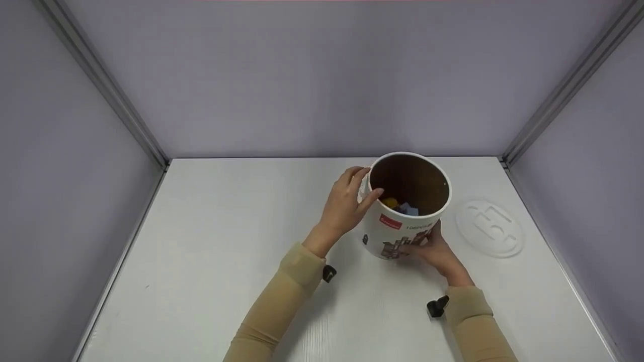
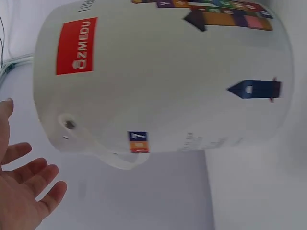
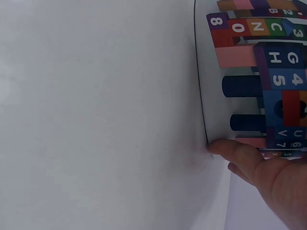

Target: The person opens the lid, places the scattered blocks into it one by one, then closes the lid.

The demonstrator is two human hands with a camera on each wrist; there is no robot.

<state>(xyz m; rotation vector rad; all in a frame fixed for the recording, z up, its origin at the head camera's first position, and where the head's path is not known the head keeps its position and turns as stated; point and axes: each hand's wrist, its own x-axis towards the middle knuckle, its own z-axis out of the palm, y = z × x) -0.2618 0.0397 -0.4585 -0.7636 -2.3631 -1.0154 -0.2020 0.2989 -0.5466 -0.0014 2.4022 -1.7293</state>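
A white bucket [image 1: 375,229] printed with coloured letter blocks stands toward the right of the table, its mouth facing up. Yellow and blue pieces [image 1: 410,209] lie low inside it. My right hand [image 1: 437,254] grips the bucket's lower side, thumb near the bottom edge in the right wrist view; its other fingers are mostly hidden. At the rim's left, my left hand [image 1: 344,206] has its fingers spread and the thumb near the rim. In the left wrist view those fingers [image 2: 36,179] look apart from the bucket wall. A white handle [image 2: 115,160] hangs on that side.
A clear round lid [image 1: 490,229] lies flat on the white table [image 1: 211,261], right of the bucket. Pale panels [image 1: 322,80] enclose the table at the back and both sides.
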